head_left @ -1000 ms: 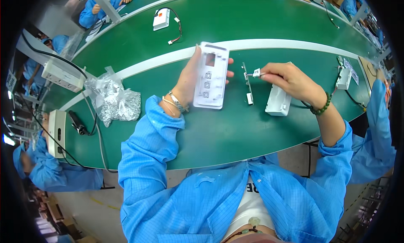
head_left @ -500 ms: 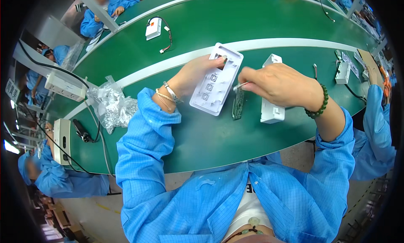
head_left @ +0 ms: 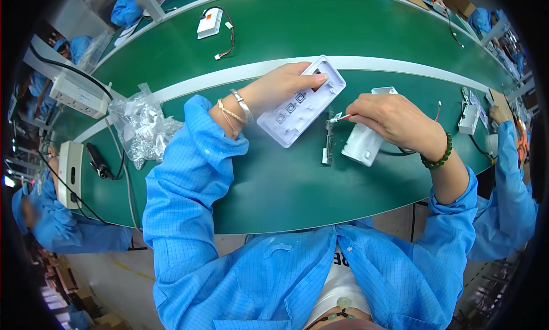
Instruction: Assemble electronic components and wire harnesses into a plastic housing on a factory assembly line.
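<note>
My left hand (head_left: 281, 89) grips a white plastic cover (head_left: 275, 129), thumb by its rectangular cut-out. The cover is tilted, its inner side up, with a row of square spiral marks. In a pinch, my right hand (head_left: 394, 116) holds a thin wire lead (head_left: 345, 118), with red and white showing. The lead's end meets the top of a narrow circuit board (head_left: 329, 140), which is seen nearly edge-on; whether the board touches the table I cannot tell. A white plastic housing (head_left: 361, 147) is beneath and beside my right hand, partly hidden by it.
A clear bag of small parts (head_left: 146, 133) lies left on the green table (head_left: 269, 193), near a power strip (head_left: 80, 96) and a black cable. Across the white divider is a white box with a lead (head_left: 210, 22). Co-workers in blue sit around; a co-worker's hand (head_left: 501, 114) is at right.
The cover has turned clockwise and moved slightly right in my left hand. My right hand has shifted right and down; the board now shows more edge-on.
</note>
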`<action>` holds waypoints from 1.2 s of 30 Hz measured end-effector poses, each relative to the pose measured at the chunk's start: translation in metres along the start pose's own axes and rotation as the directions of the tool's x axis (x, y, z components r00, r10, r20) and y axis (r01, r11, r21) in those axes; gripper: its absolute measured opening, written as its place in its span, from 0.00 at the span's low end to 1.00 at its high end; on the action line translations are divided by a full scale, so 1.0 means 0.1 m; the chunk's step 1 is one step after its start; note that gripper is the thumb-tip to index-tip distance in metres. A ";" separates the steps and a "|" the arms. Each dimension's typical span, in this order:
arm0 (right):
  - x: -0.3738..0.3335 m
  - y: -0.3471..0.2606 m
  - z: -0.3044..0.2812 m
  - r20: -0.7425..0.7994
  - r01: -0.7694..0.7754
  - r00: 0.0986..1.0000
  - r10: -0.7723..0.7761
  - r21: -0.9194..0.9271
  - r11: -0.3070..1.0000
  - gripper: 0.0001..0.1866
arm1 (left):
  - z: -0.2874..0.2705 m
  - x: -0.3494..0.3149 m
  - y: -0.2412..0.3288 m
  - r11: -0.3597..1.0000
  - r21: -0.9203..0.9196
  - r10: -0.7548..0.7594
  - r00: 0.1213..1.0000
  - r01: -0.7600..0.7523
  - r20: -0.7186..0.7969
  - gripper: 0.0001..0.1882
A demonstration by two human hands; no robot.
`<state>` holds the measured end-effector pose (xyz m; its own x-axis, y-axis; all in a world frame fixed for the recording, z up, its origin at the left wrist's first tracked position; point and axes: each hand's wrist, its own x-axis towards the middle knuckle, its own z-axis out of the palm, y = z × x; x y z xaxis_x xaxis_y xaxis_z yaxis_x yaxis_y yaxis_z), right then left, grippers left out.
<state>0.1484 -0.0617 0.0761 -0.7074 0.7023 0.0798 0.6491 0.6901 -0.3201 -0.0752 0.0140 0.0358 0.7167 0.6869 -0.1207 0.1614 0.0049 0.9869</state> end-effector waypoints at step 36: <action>0.07 0.28 0.36 -0.239 -0.223 0.940 0.245 0.119 0.968 0.05 | 0.01 0.23 0.07 0.887 0.457 -0.003 0.990 -0.061 0.139 0.10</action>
<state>0.1513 -0.0441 0.0339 -0.4385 0.8710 0.2217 0.7523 0.4907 -0.4397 -0.0566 0.0289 0.0395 0.8035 0.5792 -0.1376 0.4096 -0.3701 0.8338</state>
